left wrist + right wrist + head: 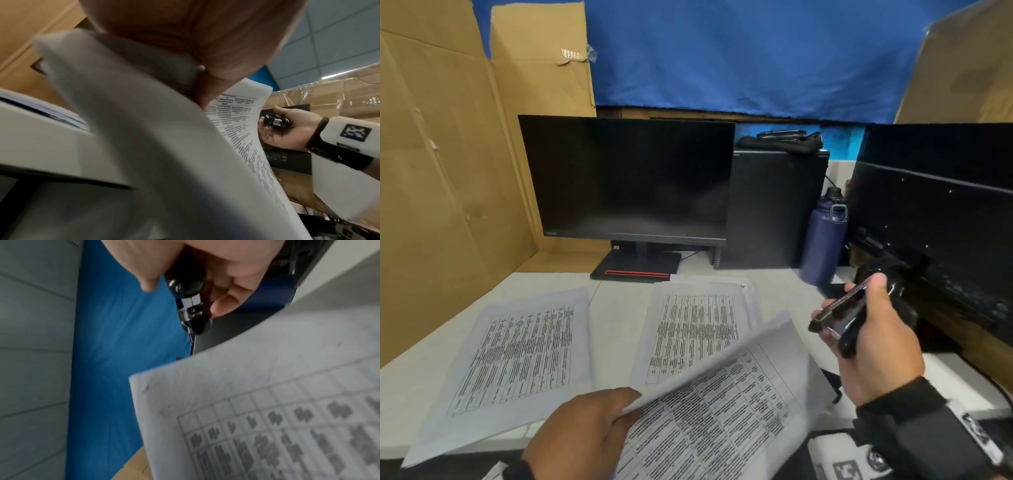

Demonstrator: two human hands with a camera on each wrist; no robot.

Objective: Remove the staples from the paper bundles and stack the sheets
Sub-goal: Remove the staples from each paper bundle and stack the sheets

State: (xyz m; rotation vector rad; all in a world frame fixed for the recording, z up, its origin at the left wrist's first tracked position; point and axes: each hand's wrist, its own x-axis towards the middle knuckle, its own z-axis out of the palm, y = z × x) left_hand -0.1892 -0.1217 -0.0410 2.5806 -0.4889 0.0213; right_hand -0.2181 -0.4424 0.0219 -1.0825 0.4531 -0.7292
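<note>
My left hand (589,428) pinches the near edge of a printed paper bundle (722,404) and lifts it off the white desk (616,308), its top sheet curling upward. The same bundle (236,123) fills the left wrist view under my thumb (207,91), and its corner (257,402) shows in the right wrist view. My right hand (869,335) holds a black staple remover (842,313) above the desk, right of the bundle; the staple remover (191,308) sits between thumb and fingers. One sheet (517,353) lies flat at left, and a stack (695,329) lies mid-desk.
A dark monitor (626,178) stands behind the papers, a black computer case (774,205) and a navy bottle (823,240) to its right. A second black screen (935,212) is at far right. Cardboard panels (441,171) wall the left side.
</note>
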